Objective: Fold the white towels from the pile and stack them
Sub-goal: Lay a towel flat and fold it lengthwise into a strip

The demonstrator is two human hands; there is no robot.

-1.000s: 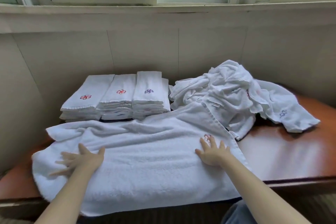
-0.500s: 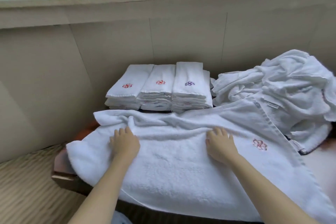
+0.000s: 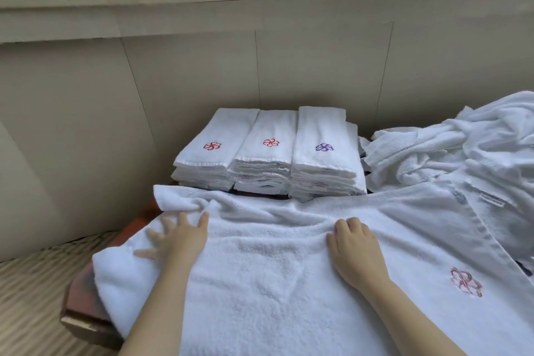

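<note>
Wooden table (image 3: 83, 295): white towel (image 3: 274, 274) spread flat, long axis left to right, flower emblem (image 3: 465, 282) toward its right end. Left hand (image 3: 179, 240) presses it, fingers splayed straight; right hand (image 3: 355, 248) curls fingers round a raised ridge.

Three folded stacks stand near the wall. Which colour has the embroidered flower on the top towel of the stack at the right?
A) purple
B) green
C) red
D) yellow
A: the flower on top of the right stack is stitched in purple thread.
</note>
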